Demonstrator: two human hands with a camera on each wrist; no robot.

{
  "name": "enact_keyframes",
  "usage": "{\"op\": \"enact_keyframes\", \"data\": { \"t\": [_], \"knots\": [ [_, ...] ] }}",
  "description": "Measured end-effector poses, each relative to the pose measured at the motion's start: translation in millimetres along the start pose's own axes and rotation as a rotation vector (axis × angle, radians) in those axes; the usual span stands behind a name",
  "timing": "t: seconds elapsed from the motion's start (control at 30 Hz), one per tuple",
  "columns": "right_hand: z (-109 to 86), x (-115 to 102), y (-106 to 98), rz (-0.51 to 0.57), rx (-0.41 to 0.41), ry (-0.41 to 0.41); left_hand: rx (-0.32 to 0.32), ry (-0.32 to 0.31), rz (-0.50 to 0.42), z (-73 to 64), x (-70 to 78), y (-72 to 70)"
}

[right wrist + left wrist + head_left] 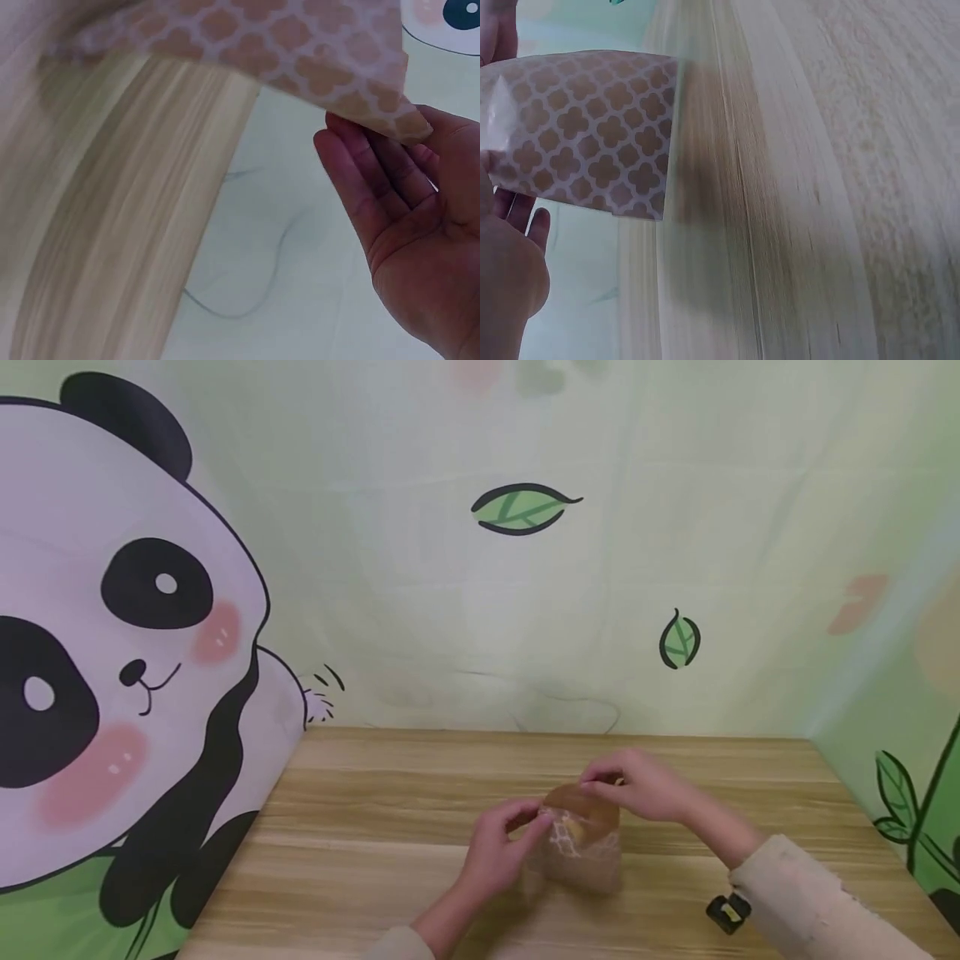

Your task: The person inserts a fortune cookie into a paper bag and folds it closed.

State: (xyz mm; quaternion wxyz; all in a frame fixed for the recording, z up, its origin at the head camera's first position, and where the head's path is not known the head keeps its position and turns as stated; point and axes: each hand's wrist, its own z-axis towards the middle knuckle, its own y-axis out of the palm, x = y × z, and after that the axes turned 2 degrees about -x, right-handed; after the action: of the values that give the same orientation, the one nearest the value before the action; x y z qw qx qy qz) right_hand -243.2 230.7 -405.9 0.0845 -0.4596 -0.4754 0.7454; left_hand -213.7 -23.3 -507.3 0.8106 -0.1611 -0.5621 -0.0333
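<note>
A small brown paper bag [583,866] with a white lattice print is held upright over the wooden table in the head view. My left hand [491,847] pinches its left upper edge between thumb and fingers. At the upper right corner my right hand [645,787] pinches the brown rim, its forearm reaching in from the right. In the left wrist view the patterned face of the bag [592,131] shows broadly, its lower end close over the tabletop. The right wrist view has a corner of the bag [375,112] at the thumb and fingers. The bag's contents are hidden.
A small black object [729,913] with a yellow patch lies on the table beside the right sleeve [813,893]. The wood-grain table [360,810] ends at the back against a pale green cloth backdrop [390,568] with a large printed panda [172,693] on the left.
</note>
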Motion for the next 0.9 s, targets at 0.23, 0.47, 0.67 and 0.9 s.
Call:
{"op": "enact_keyframes", "data": {
  "t": [0.23,0.47,0.67,0.9],
  "knots": [
    [-22.1,19.3,13.1,0.38,0.129,0.185,0.104,-0.117,-0.061,1.9,-1.4,2.2],
    [-55.5,27.2,41.5,0.502,0.201,0.233,0.164,-0.175,-0.103,4.4,3.5,1.3],
    [-50.9,20.2,64.0,0.368,0.344,0.177,0.186,-0.162,-0.123,6.1,4.8,1.3],
    [-46.8,23.4,76.7,0.425,0.427,0.204,0.115,-0.181,-0.138,4.7,2.7,0.3]
  ]
}}
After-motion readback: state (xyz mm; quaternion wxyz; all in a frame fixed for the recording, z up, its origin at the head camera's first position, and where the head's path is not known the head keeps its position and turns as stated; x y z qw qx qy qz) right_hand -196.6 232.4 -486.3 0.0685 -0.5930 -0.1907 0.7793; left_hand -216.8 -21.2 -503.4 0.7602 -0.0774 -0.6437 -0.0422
